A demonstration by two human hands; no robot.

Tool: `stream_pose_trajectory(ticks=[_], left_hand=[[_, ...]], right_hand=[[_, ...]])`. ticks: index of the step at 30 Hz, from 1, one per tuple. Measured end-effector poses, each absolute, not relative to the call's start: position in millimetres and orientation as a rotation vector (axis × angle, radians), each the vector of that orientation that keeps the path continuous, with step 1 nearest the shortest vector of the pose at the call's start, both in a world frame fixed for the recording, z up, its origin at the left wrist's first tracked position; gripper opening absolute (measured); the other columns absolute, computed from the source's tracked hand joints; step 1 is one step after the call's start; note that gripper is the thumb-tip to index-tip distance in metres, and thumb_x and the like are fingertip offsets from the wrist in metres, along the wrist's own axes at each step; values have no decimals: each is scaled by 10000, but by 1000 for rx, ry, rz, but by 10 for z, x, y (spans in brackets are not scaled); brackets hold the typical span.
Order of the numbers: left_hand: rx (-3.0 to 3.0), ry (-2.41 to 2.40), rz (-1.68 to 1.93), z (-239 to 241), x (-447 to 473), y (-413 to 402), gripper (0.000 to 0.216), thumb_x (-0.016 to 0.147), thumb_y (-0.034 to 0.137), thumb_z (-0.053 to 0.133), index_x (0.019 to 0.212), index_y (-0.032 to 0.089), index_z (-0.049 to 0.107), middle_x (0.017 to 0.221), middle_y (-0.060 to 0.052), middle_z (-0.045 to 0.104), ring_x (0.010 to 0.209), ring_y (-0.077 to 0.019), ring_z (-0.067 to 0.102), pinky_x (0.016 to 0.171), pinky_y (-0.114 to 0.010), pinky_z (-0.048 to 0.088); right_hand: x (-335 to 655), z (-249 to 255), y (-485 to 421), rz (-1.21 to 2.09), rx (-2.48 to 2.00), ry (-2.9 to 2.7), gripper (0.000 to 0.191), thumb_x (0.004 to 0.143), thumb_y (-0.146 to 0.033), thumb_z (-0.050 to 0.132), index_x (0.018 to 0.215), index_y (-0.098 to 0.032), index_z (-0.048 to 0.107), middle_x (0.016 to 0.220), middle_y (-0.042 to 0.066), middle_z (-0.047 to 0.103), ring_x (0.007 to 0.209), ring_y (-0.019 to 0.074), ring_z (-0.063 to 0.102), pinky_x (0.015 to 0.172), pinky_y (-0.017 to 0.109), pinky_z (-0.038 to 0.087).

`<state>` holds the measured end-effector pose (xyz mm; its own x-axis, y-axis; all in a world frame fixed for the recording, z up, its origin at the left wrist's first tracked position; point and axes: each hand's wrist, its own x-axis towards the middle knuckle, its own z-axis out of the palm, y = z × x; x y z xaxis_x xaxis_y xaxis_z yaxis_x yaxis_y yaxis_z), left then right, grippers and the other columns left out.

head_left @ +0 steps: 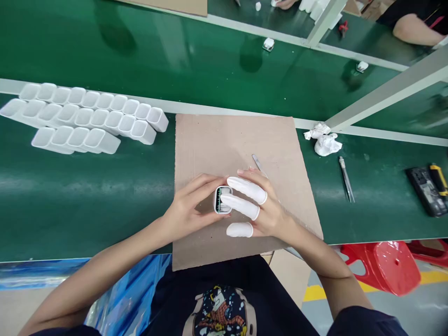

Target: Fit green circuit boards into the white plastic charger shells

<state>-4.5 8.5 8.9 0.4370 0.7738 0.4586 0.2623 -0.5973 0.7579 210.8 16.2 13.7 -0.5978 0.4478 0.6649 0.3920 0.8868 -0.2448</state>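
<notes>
My left hand (189, 205) is closed around a small white plastic housing (216, 207), its open end facing up. Inside the opening show a green circuit board edge and pale parts. My right hand (261, 205) wears white finger cots on three fingers. Its fingers are stretched and apart, and one covered fingertip touches the inside of the opening. A thin metal tool (256, 162) sticks out past the right hand over the cardboard sheet (224, 144); the rest of it is hidden by the hand.
Rows of white plastic housings (84, 116) stand at the left. To the right are crumpled white tissue (327, 144), metal tweezers (346, 179), a black device (425, 191) and a yellow-black tool (438, 179). A red stool (395, 268) stands below the table; another person's arm (416, 30) shows at the far right.
</notes>
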Motion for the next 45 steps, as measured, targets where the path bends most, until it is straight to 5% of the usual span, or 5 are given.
stream_pose_trajectory(ticks=[13, 20, 28, 45], left_hand=[[2118, 867, 1110, 96, -43, 102, 604, 847, 289, 736, 1393, 182, 500, 1120, -106, 624, 998, -206, 613, 857, -321, 532], [2053, 812, 1096, 104, -105, 141, 704, 818, 463, 723, 1438, 243, 473, 1051, -86, 616, 919, -197, 605, 796, -317, 534], [1902, 622, 875, 96, -98, 128, 711, 824, 583, 635, 1421, 221, 501, 967, -73, 597, 848, -176, 575, 745, -279, 517], [1914, 601, 773, 138, -131, 154, 633, 890, 421, 654, 1453, 245, 425, 1104, -104, 587, 964, -210, 556, 844, -346, 513]], right_hand=[[2126, 180, 229, 388, -566, -2231, 389, 960, -416, 546, 1258, -168, 508, 1244, 163, 582, 1258, 282, 539, 1016, 521, 518], [2203, 241, 230, 368, -562, -2205, 251, 880, -145, 653, 1112, -187, 568, 1246, 116, 543, 1198, 244, 559, 1048, 485, 505], [2165, 264, 148, 431, -525, -2277, 165, 999, -254, 483, 1105, -169, 576, 1171, 102, 567, 1195, 231, 543, 1064, 479, 508], [2147, 161, 116, 365, -510, -2256, 145, 954, -156, 524, 1069, -152, 612, 1030, 86, 636, 1112, 226, 580, 1012, 508, 547]])
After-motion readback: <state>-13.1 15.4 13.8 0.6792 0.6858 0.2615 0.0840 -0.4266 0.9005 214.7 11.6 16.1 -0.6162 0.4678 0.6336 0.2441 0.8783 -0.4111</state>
